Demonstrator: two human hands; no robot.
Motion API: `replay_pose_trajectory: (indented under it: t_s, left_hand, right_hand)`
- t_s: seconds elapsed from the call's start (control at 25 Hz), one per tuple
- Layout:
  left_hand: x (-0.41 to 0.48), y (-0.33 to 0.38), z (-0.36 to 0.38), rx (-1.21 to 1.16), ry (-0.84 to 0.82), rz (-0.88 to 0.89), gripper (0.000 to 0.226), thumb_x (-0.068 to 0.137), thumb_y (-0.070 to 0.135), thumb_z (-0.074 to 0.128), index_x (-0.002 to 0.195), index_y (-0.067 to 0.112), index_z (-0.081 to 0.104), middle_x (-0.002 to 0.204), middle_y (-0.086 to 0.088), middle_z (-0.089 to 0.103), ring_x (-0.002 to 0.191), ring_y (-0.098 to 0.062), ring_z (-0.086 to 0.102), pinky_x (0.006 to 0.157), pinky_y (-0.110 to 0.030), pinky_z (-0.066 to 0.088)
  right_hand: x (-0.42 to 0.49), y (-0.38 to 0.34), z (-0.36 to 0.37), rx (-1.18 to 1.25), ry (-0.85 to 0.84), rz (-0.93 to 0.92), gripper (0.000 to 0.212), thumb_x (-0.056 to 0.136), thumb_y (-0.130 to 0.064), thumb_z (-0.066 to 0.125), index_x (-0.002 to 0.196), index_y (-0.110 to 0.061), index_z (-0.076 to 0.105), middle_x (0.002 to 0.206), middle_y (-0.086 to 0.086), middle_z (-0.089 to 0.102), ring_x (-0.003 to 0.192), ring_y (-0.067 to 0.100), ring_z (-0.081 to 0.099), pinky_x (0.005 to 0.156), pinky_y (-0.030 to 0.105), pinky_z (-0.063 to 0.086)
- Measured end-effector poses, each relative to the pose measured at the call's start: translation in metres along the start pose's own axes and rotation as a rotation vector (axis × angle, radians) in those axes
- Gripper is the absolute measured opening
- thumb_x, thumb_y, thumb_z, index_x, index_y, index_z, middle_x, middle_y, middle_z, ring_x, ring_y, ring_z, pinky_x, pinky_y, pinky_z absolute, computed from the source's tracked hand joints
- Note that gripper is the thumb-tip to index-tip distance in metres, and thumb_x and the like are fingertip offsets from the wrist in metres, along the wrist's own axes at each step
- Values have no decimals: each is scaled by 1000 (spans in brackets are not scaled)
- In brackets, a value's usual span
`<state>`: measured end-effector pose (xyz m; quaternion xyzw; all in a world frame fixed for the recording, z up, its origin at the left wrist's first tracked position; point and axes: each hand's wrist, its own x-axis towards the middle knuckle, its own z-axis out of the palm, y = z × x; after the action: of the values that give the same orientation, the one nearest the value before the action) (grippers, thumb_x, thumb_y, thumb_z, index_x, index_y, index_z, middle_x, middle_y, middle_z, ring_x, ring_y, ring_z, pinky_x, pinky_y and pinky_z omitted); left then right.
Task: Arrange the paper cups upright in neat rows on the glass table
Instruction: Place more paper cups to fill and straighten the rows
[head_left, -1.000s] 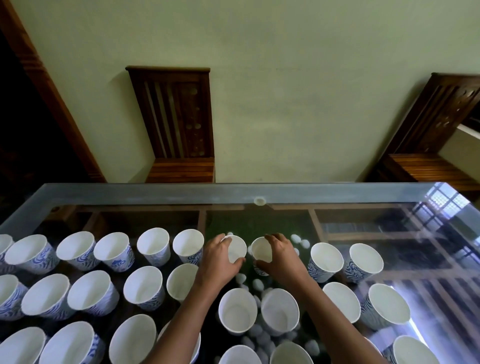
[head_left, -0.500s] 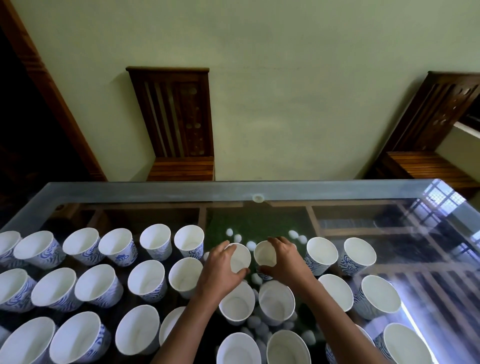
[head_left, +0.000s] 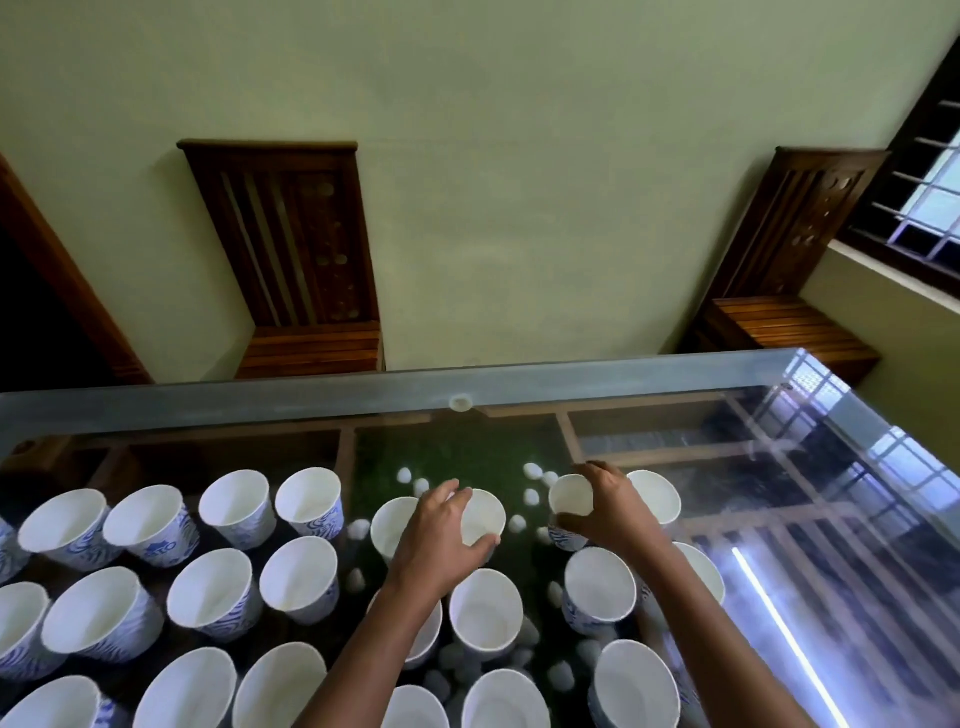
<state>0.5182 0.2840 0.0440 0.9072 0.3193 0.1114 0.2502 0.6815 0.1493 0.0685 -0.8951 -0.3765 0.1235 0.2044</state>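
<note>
Paper cups (head_left: 484, 519) upright, mouths up, in left hand (head_left: 435, 535) and right hand (head_left: 615, 514)

We saw two forearms (head_left: 363, 649), bare along all their visible length, showing from about six o'clock; the left hand (head_left: 441, 535) and the right hand (head_left: 615, 517) were bare as well, slim, with long fingers (head_left: 600, 470).

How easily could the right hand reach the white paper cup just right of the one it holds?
Probably yes: that white paper cup stands upright right beside the right hand, nothing between. But its grip is on a second paper cup, which it must release first.
</note>
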Motion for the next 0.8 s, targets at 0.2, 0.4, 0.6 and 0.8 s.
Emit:
replay_pose_trajectory:
  t_s: [0.2, 0.4, 0.6, 0.8]
  left_hand:
    - [3, 4, 6, 54, -10, -14, 64, 80, 50, 60, 135, 21, 42, 147, 2, 34, 134, -17, 30, 106, -30, 30]
    - [2, 3, 7, 49, -13, -13, 64, 80, 50, 60, 134, 21, 43, 144, 2, 38, 131, -16, 34, 104, -30, 32]
    - [1, 4, 7, 41, -8, -18, 63, 80, 49, 61, 134, 20, 44, 144, 1, 38, 131, -16, 33, 105, -30, 31]
    - [-14, -10, -13, 8, 48, -3, 60, 80, 45, 62, 132, 19, 47, 143, 0, 40, 131, -16, 34, 105, -30, 31]
  right_hand:
    - [0, 8, 6, 16, -53, 3, 72, 70, -32, 78, 131, -11, 46, 134, 9, 50, 116, 24, 50, 94, 29, 41]
    - [-2, 2, 13, 33, -73, -44, 73, 72, -29, 77, 133, -11, 43, 135, 10, 49, 118, 24, 49, 91, 27, 40]
    - [-7, -1, 13, 14, -105, -70, 83, 73, -33, 77, 141, -15, 33, 144, 7, 40, 127, 24, 41, 100, 30, 37]
    - [-7, -34, 16, 5, -70, -153, 78, 77, -34, 74, 141, -16, 33, 148, 6, 34, 133, 24, 35, 106, 34, 35]
